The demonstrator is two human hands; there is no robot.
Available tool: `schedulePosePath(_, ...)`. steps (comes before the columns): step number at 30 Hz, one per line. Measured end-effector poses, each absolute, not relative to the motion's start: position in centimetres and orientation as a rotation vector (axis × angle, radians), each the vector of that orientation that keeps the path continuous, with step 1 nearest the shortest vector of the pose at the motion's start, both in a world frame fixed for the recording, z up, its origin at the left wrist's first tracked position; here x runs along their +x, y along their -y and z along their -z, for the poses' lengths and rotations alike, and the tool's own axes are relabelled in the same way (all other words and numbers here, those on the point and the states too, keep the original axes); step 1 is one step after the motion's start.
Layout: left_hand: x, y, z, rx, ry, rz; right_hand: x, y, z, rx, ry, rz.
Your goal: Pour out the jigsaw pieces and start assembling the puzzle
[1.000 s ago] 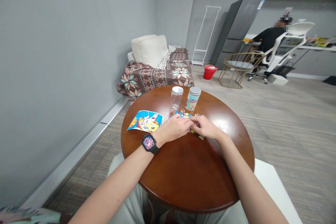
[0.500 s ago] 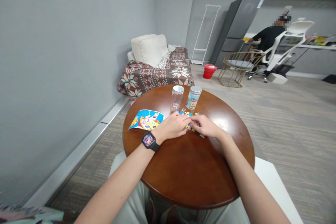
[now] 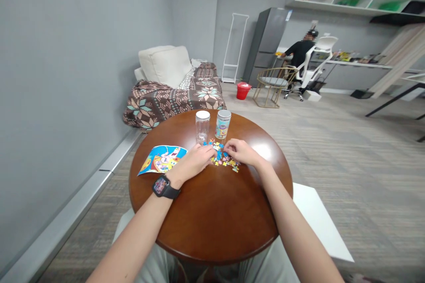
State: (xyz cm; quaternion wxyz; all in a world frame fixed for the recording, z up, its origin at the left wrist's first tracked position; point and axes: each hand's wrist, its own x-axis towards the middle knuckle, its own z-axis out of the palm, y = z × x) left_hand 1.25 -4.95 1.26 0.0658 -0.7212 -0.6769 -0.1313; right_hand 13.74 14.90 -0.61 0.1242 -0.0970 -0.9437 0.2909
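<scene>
Flanking pieces at frame centre, left hand and right hand curl inward; whether they pinch any, I cannot tell. Jars stand higher in frame, apparently leaving the fingers room.

Table — puzzle pieces; jars; picture

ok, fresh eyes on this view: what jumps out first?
First, the bright loose puzzle pieces on the round brown table, with both of the person's hands at them. Next, the blue cartoon sheet at the table's left side, and a clear jar beside a printed jar just behind the pieces. Farther off, a red bin stands out on the floor.
</scene>
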Motion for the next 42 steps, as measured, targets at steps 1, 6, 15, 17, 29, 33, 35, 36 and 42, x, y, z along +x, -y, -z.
schedulePosePath(1,1.2,5.0,-1.3,-2.188,2.068,0.454,13.8,-14.9,0.6,-0.267,2.758,-0.852)
schedulePosePath(6,1.2,4.8,-1.4,-2.284,2.131,0.646,14.4,-15.3,0.3,-0.163,2.824,-0.974)
schedulePosePath(15,1.6,4.9,-1.2,-2.515,2.137,0.734,15.1,-15.8,0.0,-0.155,2.918,-1.023)
schedulePosePath(17,1.7,5.0,-1.4,-2.476,2.143,0.737,15.0,-15.7,0.0,-0.186,2.922,-1.011)
schedulePosePath(29,1.6,4.8,-1.5,-2.360,2.188,0.613,14.8,-15.7,0.1,-0.088,2.937,-0.994)
schedulePosePath(33,1.8,4.7,-1.5,-2.412,2.228,0.613,14.5,-15.8,0.5,-0.114,2.925,-1.010)
schedulePosePath(35,1.8,4.6,-1.4,-2.433,2.227,0.617,14.5,-15.7,0.5,-0.129,2.919,-1.024)
schedulePosePath(36,1.8,4.6,-1.3,-2.439,2.222,0.621,14.5,-15.6,0.4,-0.135,2.919,-1.024)
schedulePosePath(42,1.7,4.3,-0.5,-2.398,2.133,0.630,14.6,-15.0,-0.3,-0.145,2.791,-1.078)
